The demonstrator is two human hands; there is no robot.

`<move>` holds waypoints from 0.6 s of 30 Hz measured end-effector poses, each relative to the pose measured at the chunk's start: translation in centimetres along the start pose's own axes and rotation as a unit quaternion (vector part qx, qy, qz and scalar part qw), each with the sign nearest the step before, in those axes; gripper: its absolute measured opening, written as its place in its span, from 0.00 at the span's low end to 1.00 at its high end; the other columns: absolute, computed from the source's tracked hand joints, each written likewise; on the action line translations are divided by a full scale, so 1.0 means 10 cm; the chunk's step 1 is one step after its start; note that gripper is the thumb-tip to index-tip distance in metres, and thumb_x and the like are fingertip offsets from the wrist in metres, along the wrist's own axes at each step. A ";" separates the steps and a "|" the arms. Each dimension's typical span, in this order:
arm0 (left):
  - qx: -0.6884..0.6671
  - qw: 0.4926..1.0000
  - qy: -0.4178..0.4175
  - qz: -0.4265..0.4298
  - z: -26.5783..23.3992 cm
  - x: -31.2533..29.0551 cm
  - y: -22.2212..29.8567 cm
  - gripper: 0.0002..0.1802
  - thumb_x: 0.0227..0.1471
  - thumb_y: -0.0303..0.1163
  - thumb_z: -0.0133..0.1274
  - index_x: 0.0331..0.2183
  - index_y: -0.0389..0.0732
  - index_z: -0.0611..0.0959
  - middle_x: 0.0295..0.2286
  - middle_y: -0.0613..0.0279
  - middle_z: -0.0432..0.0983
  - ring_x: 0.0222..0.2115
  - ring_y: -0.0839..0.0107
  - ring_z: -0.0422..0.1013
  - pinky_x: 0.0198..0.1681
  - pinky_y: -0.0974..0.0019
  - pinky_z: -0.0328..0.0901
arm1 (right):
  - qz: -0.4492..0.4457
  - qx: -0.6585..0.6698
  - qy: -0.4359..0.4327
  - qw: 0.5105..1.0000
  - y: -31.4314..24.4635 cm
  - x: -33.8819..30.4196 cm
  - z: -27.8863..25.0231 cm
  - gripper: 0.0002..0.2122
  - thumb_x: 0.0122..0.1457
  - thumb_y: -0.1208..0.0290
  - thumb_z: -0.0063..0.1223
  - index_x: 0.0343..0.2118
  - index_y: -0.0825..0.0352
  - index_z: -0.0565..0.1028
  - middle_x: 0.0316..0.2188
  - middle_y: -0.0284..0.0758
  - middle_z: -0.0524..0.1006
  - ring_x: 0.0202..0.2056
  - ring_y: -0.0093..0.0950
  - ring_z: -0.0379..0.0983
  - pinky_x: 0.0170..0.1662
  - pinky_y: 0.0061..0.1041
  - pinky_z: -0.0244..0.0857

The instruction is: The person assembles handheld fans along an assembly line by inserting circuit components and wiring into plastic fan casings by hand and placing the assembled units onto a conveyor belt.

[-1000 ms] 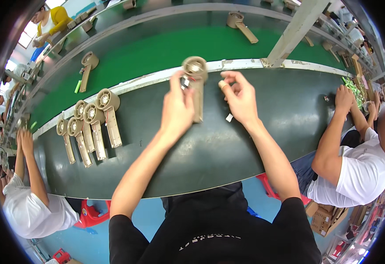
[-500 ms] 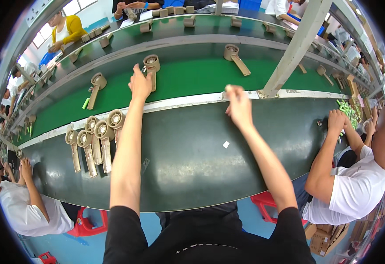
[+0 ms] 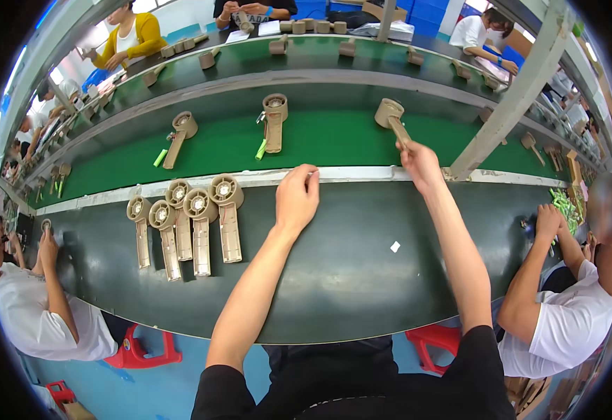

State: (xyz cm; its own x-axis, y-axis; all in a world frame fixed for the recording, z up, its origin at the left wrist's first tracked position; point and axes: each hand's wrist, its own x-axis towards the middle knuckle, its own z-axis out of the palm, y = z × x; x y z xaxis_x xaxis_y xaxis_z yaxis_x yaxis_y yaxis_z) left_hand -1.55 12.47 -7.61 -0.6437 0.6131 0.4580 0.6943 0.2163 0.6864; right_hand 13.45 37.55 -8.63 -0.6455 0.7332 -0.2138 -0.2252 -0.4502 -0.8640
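My right hand (image 3: 421, 164) grips the handle end of a beige handheld fan (image 3: 390, 112) on the green conveyor belt; the round head points away from me. Over the near rail is my left hand (image 3: 299, 197), its fingers curled in; whether anything is inside cannot be seen. Beyond it lies another fan (image 3: 274, 126), its handle toward me, with a green cylinder (image 3: 261, 149) beside it. Farther left on the belt is a third fan (image 3: 180, 136) with its own green cylinder (image 3: 160, 157). Several fans with open-faced handles, one of them a fan (image 3: 225, 217), are grouped on the dark table.
A pale rail (image 3: 348, 173) separates the belt from the dark table (image 3: 334, 280). A metal post (image 3: 509, 105) rises at right. A small white square (image 3: 395, 246) lies on the table. People sit at both sides, and green pieces (image 3: 565, 210) are piled at far right.
My left hand has drawn back from the middle fan and curled over the rail. My right hand has reached forward and taken hold of the right fan's handle. The view has shifted left.
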 end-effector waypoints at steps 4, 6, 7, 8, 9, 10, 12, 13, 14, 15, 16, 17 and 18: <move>-0.053 0.998 -0.028 0.008 -0.13 -0.04 0.05 0.13 0.55 0.31 0.57 0.41 0.37 0.81 0.30 0.53 0.78 0.26 0.65 0.72 0.30 0.64 0.66 | 0.014 -0.081 -0.039 0.996 0.12 -1.30 0.39 0.10 0.65 0.73 0.44 0.42 0.73 0.74 0.31 0.30 0.75 0.23 0.13 0.65 0.26 0.12 0.59; -0.097 0.993 -0.035 0.058 -0.10 -0.04 0.18 0.19 0.53 0.35 0.59 0.45 0.36 0.79 0.35 0.51 0.77 0.34 0.59 0.72 0.39 0.60 0.66 | 0.045 -0.087 -0.024 0.995 0.18 -1.74 0.47 0.11 0.65 0.72 0.45 0.45 0.73 0.73 0.33 0.32 0.77 0.22 0.13 0.66 0.25 0.13 0.61; -0.134 0.984 -0.045 0.109 -0.08 -0.06 0.23 0.25 0.52 0.39 0.60 0.48 0.34 0.77 0.39 0.49 0.76 0.42 0.53 0.72 0.47 0.57 0.66 | 0.049 -0.079 -0.019 0.995 0.26 -1.90 0.51 0.11 0.65 0.73 0.45 0.45 0.73 0.73 0.33 0.33 0.78 0.21 0.14 0.67 0.25 0.14 0.62; -0.131 0.977 -0.063 0.153 -0.07 -0.09 0.27 0.35 0.51 0.40 0.62 0.56 0.37 0.71 0.46 0.51 0.72 0.49 0.55 0.68 0.53 0.57 0.62 | 0.051 -0.083 -0.005 0.995 0.36 -2.01 0.54 0.12 0.65 0.71 0.46 0.46 0.73 0.73 0.33 0.33 0.78 0.21 0.15 0.68 0.24 0.15 0.64; -0.145 0.975 -0.076 0.154 -0.04 -0.15 0.34 0.36 0.50 0.41 0.63 0.56 0.36 0.71 0.47 0.49 0.72 0.50 0.54 0.67 0.54 0.57 0.61 | 0.044 -0.109 -0.007 0.993 0.44 -2.12 0.58 0.13 0.66 0.69 0.46 0.46 0.73 0.73 0.33 0.33 0.78 0.21 0.15 0.69 0.24 0.15 0.65; -0.160 0.971 -0.091 0.155 0.00 -0.21 0.39 0.37 0.49 0.42 0.63 0.57 0.35 0.70 0.47 0.48 0.72 0.52 0.53 0.66 0.56 0.56 0.60 | 0.037 -0.134 -0.006 0.990 0.51 -2.21 0.62 0.14 0.66 0.67 0.47 0.47 0.73 0.74 0.33 0.33 0.78 0.21 0.16 0.70 0.24 0.15 0.66; -0.142 0.970 -0.086 0.178 0.04 -0.26 0.39 0.38 0.47 0.41 0.65 0.56 0.36 0.71 0.45 0.47 0.72 0.49 0.52 0.68 0.54 0.56 0.62 | 0.043 -0.199 -0.016 0.979 0.58 -2.31 0.64 0.16 0.67 0.64 0.45 0.47 0.72 0.75 0.30 0.32 0.77 0.21 0.16 0.70 0.23 0.16 0.65; -0.137 0.971 -0.098 0.169 0.03 -0.26 0.38 0.38 0.46 0.40 0.65 0.55 0.35 0.71 0.45 0.47 0.72 0.47 0.51 0.68 0.53 0.55 0.62 | 0.050 -0.263 -0.028 0.963 0.59 -2.36 0.63 0.18 0.68 0.60 0.44 0.46 0.71 0.76 0.27 0.31 0.77 0.22 0.16 0.71 0.22 0.16 0.65; -0.132 0.972 -0.111 0.161 0.01 -0.26 0.36 0.38 0.45 0.39 0.65 0.55 0.34 0.71 0.44 0.47 0.72 0.46 0.50 0.68 0.52 0.54 0.62 | 0.050 -0.261 -0.016 0.964 0.56 -2.38 0.62 0.18 0.68 0.60 0.44 0.46 0.71 0.76 0.27 0.31 0.77 0.22 0.16 0.71 0.22 0.16 0.65; -0.122 0.975 -0.091 0.162 -0.01 -0.27 0.34 0.37 0.44 0.38 0.66 0.54 0.34 0.71 0.42 0.48 0.73 0.44 0.51 0.69 0.51 0.54 0.63 | 0.001 -0.346 -0.020 0.938 0.49 -2.34 0.61 0.18 0.69 0.59 0.43 0.45 0.71 0.76 0.26 0.30 0.77 0.21 0.15 0.70 0.22 0.15 0.64; -0.118 0.976 -0.079 0.166 -0.02 -0.26 0.32 0.38 0.43 0.38 0.66 0.54 0.34 0.71 0.42 0.48 0.74 0.43 0.51 0.69 0.49 0.54 0.63 | -0.045 -0.428 -0.021 0.902 0.41 -2.30 0.61 0.19 0.69 0.58 0.43 0.43 0.71 0.77 0.25 0.30 0.76 0.20 0.15 0.69 0.21 0.15 0.62; -0.119 0.976 -0.067 0.169 -0.02 -0.26 0.32 0.38 0.43 0.38 0.67 0.54 0.34 0.71 0.41 0.49 0.74 0.42 0.52 0.69 0.49 0.54 0.63 | -0.039 -0.398 -0.004 0.917 0.33 -2.21 0.57 0.19 0.68 0.56 0.44 0.41 0.70 0.78 0.25 0.29 0.76 0.18 0.14 0.67 0.20 0.15 0.60; -0.119 0.976 -0.055 0.172 -0.02 -0.26 0.31 0.39 0.42 0.37 0.67 0.54 0.35 0.71 0.40 0.49 0.74 0.42 0.52 0.69 0.48 0.54 0.63 | -0.054 -0.387 -0.003 0.921 0.25 -2.08 0.52 0.18 0.68 0.56 0.45 0.40 0.69 0.78 0.24 0.29 0.77 0.17 0.14 0.66 0.19 0.15 0.59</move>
State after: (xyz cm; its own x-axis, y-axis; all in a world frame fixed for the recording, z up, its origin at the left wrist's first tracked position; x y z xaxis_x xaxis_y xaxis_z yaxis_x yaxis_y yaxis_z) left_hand 2.22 11.45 -6.54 -0.3389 0.6990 0.6297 0.7597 -0.1915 0.6214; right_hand 22.55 18.48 -3.98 -0.6543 0.7486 -0.1073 0.2972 0.1240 -0.9467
